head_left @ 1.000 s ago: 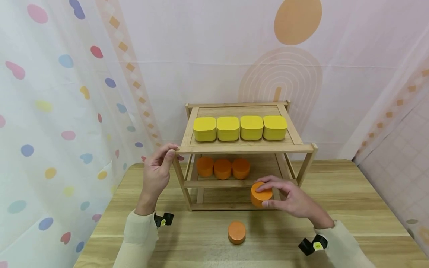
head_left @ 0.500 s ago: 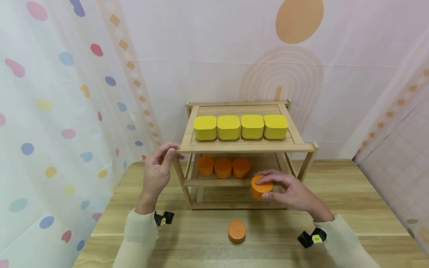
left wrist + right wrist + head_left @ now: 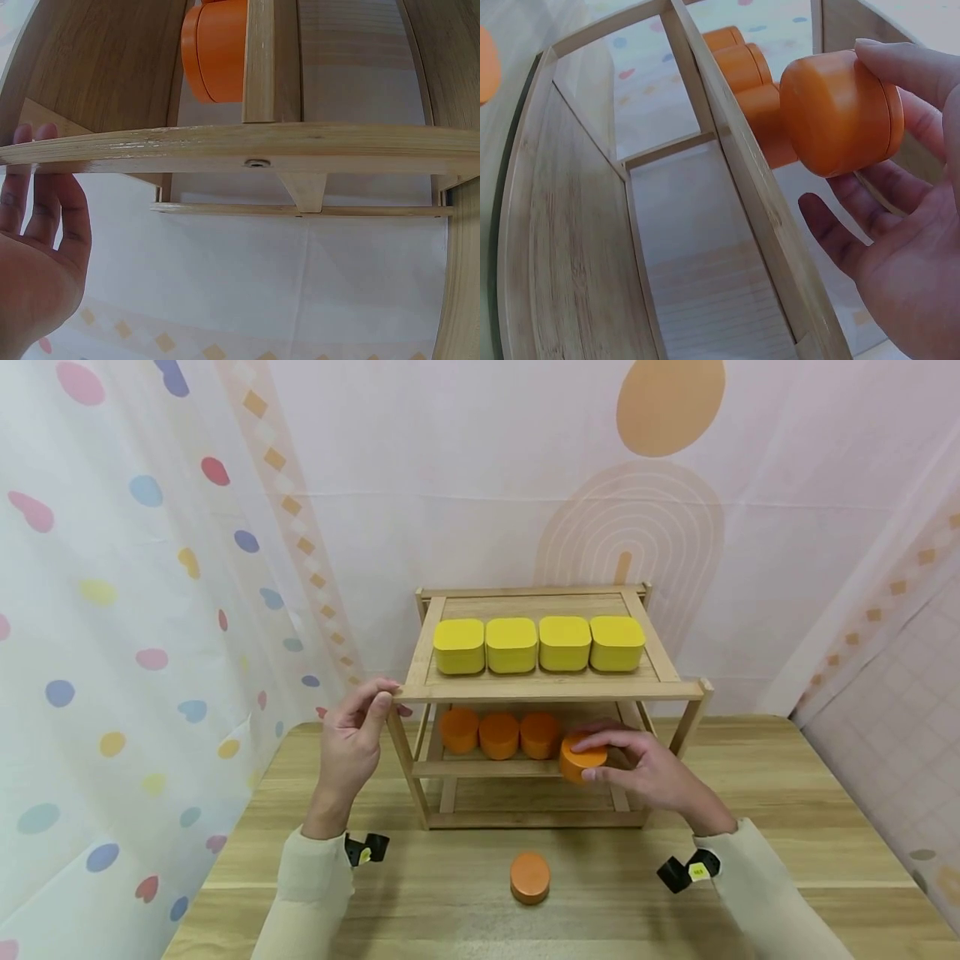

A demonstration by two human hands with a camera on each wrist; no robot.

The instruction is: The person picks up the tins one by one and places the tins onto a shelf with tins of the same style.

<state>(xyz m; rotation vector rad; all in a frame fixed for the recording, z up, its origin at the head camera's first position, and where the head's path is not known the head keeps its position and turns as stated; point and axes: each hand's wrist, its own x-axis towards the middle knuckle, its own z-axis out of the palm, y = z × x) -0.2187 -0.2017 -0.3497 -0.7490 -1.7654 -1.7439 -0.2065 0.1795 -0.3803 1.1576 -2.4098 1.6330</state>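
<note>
My right hand [image 3: 652,772] pinches a round orange tin [image 3: 578,765] between thumb and fingers, at the front of the middle shelf of a wooden rack [image 3: 547,692]. In the right wrist view the tin [image 3: 829,112] shows a lid seam and overlaps the last of three matching tins [image 3: 765,124]. Those tins [image 3: 498,737] stand in a row on the middle shelf's left part. My left hand [image 3: 348,743] grips the rack's front left corner at the top; in the left wrist view, its fingers [image 3: 46,202] hook over the side rail.
Several yellow rounded-square tins [image 3: 512,646] line the top shelf. One more round orange tin [image 3: 530,878] lies on the wood-grain table [image 3: 435,902] before the rack. The middle shelf's front rail [image 3: 480,769] runs below the held tin. A patterned curtain [image 3: 465,485] hangs behind.
My right hand has raised the orange tin from in front of the bottom shelf to the middle shelf, close to the row there. The left hand stays at the corner.
</note>
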